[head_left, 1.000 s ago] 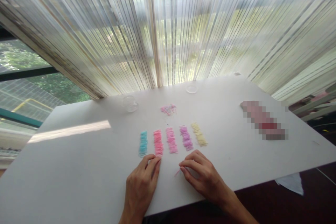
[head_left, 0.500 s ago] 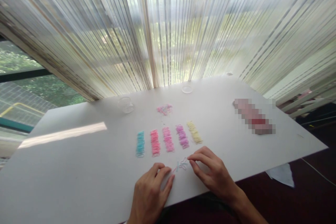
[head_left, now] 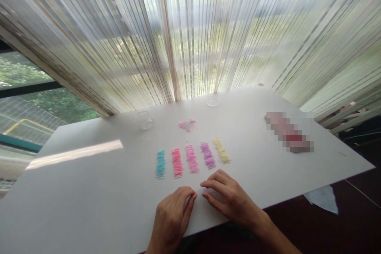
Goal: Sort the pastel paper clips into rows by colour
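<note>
Pale blue and pink, a few bands [head_left: 205, 189] show on the table between the two hands, mostly covered, too small to count. The left hand [head_left: 174, 212] is on them from one side – thumb and fingertips brought together, though whether a band is caught there I can't tell. Opposite, the right hand [head_left: 230, 197] arches over, thumb and forefinger parted, the bands just by the gap.

Beyond the fingertips stand five neat rows, left to right: the blue row [head_left: 160, 164], the coral row [head_left: 177, 163], the pink row [head_left: 192, 159], the purple row [head_left: 207, 155] and the yellow row [head_left: 221, 151].

Further back lies a mixed pile [head_left: 187, 125], with a clear cup [head_left: 144, 120] to its left and a clear ring [head_left: 212, 102] behind to the right. Well off to the right – a pixelated pink object [head_left: 290, 133]. Sunlight stripes the white table [head_left: 89, 198] at left, and a striped curtain [head_left: 190, 39] fills the far side.
</note>
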`<state>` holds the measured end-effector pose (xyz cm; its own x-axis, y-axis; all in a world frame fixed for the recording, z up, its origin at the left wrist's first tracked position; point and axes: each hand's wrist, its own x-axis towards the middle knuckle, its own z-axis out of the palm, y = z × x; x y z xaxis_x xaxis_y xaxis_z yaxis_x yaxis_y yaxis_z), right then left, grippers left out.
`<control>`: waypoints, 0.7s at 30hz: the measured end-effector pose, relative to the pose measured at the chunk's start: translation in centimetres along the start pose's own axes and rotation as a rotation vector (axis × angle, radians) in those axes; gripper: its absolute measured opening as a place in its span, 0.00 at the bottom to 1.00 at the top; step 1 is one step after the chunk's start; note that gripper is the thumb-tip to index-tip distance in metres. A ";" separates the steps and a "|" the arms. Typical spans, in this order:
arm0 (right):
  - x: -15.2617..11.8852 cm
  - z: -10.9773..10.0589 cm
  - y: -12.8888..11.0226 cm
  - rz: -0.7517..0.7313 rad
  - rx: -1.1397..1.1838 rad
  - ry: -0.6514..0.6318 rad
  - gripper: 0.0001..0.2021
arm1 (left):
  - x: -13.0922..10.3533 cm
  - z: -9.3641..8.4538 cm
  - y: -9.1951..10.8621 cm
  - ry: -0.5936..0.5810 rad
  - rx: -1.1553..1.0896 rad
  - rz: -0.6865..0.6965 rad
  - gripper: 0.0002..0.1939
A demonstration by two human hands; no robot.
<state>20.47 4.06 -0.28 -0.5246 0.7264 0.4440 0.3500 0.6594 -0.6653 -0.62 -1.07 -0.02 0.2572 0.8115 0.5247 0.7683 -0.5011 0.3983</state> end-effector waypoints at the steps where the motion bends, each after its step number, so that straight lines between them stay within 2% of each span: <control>1: 0.1 0.1 0.0 -0.009 0.001 -0.004 0.08 | 0.0 -0.1 0.0 0.001 -0.023 0.006 0.08; 5: 0.3 0.3 0.0 -0.029 0.001 -0.009 0.06 | -0.1 -0.1 0.1 -0.002 -0.112 -0.005 0.06; 11: 0.3 0.4 0.0 -0.056 0.002 0.027 0.05 | -0.5 -0.1 -0.2 0.000 -0.179 -0.093 0.03; 16: 0.3 0.4 0.2 -0.062 0.006 0.072 0.05 | -0.4 -0.3 -0.4 -0.024 -0.142 -0.122 0.04; 21: 0.4 0.4 0.1 -0.064 0.012 0.072 0.05 | 0.1 -0.3 -0.4 -0.009 -0.121 -0.094 0.04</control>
<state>19.99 4.39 -0.42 -0.4883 0.6952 0.5275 0.3082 0.7029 -0.6411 -1.08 -0.84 0.11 0.1927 0.8589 0.4744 0.7129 -0.4548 0.5337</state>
